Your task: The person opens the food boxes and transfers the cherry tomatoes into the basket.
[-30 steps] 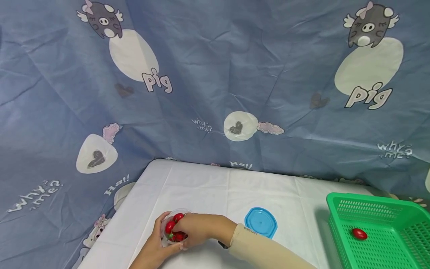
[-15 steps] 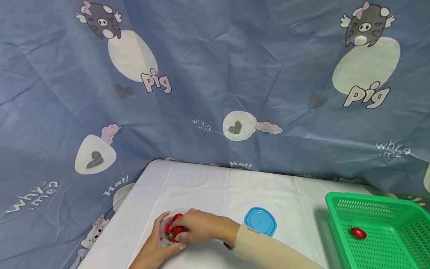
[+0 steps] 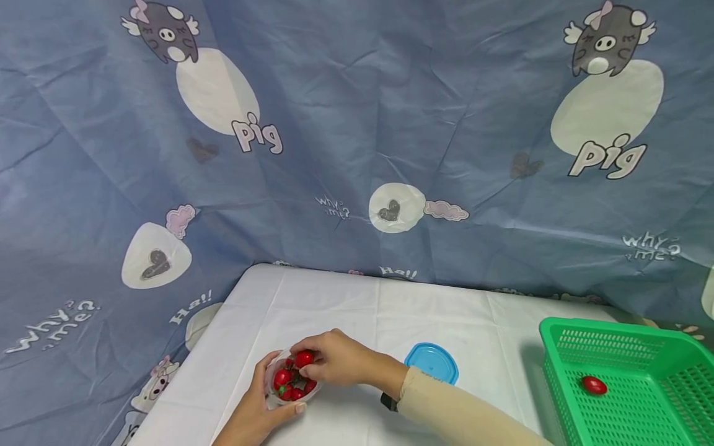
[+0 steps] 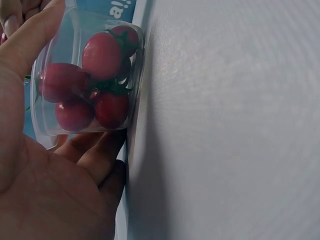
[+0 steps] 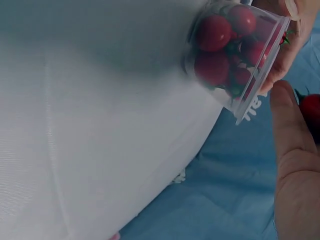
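Right hand (image 3: 339, 359) pinches tomato (image 3: 304, 358) at one o'clock of clear tub (image 4: 75, 40); light pinch could let it drop; left hand (image 3: 259, 404) grips tub from eight o'clock, slackening might tip it

Head view: from above, facing forward and down, farthest off; white table (image 3: 415, 310) at 6 o'clock, blue backdrop (image 3: 318, 130) at 12. Left wrist view: very close, low, rolled sideways, looking along the left hand (image 4: 55, 185), clear cup (image 4: 75, 40) at 10 o'clock. Right wrist view: close, also rolled, right hand (image 5: 298, 167) at 4, cup between 1 and 2. Both wrist views share cup, table, backdrop; head view too, cup at 7.
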The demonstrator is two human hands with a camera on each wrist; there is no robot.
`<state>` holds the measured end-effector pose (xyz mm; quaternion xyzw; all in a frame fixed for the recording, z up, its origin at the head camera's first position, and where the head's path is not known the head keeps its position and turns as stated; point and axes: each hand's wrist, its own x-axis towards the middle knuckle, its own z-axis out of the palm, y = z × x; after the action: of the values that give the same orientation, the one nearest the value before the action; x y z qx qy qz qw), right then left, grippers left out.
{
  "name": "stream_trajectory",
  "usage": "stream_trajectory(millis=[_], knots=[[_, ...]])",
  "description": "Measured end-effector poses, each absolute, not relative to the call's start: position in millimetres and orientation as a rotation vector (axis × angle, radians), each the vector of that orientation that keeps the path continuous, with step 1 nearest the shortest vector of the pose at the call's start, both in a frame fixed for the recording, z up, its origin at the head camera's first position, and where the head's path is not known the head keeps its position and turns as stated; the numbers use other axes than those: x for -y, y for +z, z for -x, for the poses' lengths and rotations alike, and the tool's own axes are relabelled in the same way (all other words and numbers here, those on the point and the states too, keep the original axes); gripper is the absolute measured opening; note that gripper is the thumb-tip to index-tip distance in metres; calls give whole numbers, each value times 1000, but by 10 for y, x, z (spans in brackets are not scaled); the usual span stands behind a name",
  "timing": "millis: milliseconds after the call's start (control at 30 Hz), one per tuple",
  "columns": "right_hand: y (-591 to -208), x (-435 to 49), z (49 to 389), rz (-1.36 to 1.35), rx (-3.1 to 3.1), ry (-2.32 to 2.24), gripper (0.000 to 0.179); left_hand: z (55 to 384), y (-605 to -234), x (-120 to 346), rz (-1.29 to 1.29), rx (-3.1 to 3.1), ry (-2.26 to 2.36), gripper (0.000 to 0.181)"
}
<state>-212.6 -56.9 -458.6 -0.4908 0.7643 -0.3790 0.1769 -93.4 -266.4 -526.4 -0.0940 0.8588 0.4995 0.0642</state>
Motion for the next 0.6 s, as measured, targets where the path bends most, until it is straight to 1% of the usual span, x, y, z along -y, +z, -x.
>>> stream_trajectory(millis=[200,500,600], knots=[[-4532,455,2170,1309,-2134,-1176,34,943,-5257,2647,287,-2592,1510,109],[-4439,197,2275,1278,-2085,-1293,23,973,-5271,2652,340,-2586,1464,113],[-4409,83,2293,1258,-2075,-1310,22,977,-5268,2644,342,-2589,1457,114]])
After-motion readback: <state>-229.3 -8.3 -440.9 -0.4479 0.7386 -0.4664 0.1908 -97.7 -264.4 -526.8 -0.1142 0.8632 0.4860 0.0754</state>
